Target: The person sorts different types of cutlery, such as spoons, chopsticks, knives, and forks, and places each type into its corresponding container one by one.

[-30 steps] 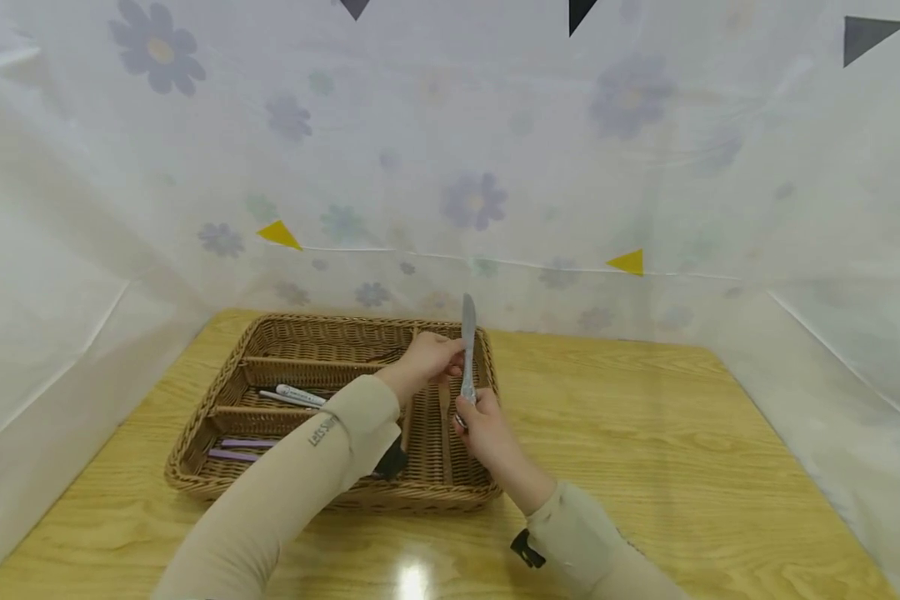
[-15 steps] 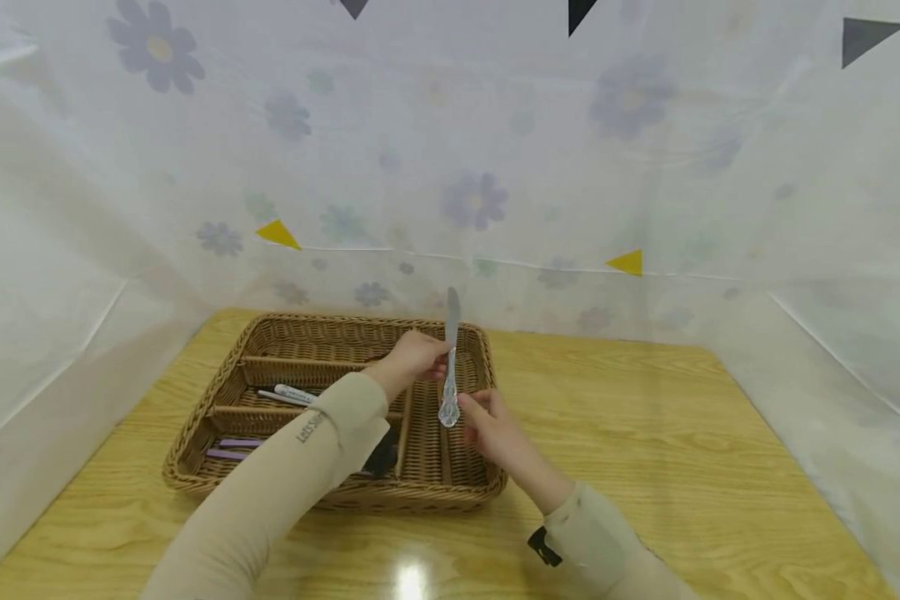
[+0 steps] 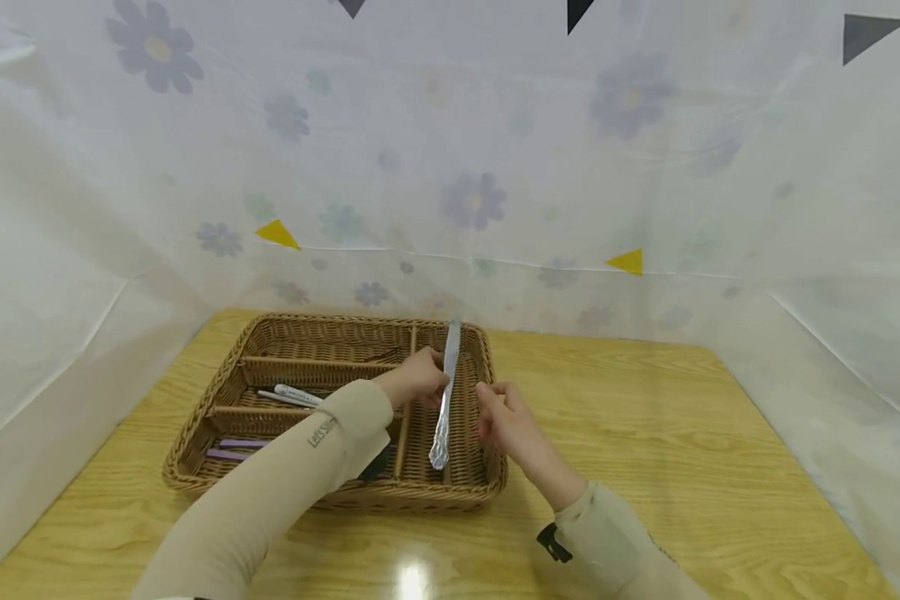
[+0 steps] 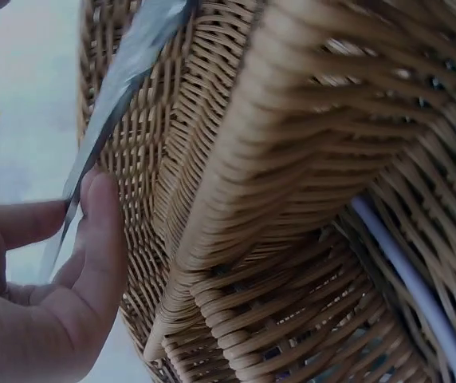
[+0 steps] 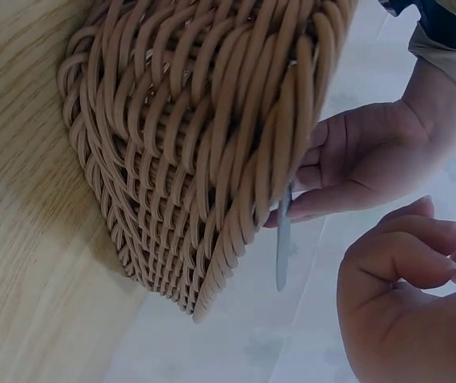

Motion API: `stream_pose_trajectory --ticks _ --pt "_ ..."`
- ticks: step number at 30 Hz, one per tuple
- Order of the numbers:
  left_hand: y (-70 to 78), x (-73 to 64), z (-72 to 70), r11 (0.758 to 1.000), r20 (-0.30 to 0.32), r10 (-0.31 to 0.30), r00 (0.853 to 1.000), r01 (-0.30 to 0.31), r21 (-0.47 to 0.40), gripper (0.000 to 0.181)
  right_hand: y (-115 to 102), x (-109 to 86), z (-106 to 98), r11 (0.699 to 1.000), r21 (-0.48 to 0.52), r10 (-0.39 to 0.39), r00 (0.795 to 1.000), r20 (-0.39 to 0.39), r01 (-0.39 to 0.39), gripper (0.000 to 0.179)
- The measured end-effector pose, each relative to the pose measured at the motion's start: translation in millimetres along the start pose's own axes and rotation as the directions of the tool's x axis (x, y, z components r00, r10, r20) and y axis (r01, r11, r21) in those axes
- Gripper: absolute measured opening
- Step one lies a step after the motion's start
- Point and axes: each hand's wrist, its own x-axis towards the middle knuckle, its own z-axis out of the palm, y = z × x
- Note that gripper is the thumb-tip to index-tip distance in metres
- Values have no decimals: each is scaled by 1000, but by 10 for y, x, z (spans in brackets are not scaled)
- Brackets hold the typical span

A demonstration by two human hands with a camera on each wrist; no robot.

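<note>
My left hand (image 3: 418, 377) pinches a silver table knife (image 3: 442, 425) between thumb and fingers near its middle. In the head view the knife slants over the right compartment of a wicker basket (image 3: 450, 497), its ornate handle toward me and its blade toward the back. The left wrist view has the knife (image 4: 112, 100) between thumb and fingertips, close by a woven divider (image 4: 236, 144). My right hand (image 3: 512, 421) hovers at the basket's right rim, fingers loosely bent, apart from the knife. In the right wrist view this hand (image 5: 403, 279) holds nothing.
White pens (image 3: 292, 395) lie in the middle left compartment, and purple sticks (image 3: 228, 454) in the front left one. A dark object (image 3: 377, 465) is partly hidden under my left sleeve. The wooden table (image 3: 607, 433) extends right, with a white flowered curtain (image 3: 540, 183) behind.
My right hand has let go of the knife's handle and drawn back to the right. My left hand has lowered the knife toward the right compartment.
</note>
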Motion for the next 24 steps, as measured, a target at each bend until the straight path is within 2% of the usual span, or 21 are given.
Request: stream_pose_trajectory --ticks 7,14,17,21,22,24 --pt "29 -76 137 987 76 -64 995 52 154 72 -13 -22 -19 1000 20 8 1000 9 -8 35" --pt "113 -175 217 974 101 -122 987 100 202 72 6 -6 -18 999 51 -2 1000 2 2 34" --pt "87 -130 267 966 95 -154 983 130 223 71 14 -1 -16 998 61 -2 1000 0 2 35" --pt "-36 11 354 951 76 -205 976 180 251 72 27 -1 -13 998 64 9 1000 13 -10 37" --pt "-67 60 365 946 91 -222 971 192 261 74 31 -1 -14 998 64 10 1000 16 -11 38" --pt "-77 59 378 941 94 -239 967 206 268 73 35 -4 -17 997 71 18 1000 19 -19 39"
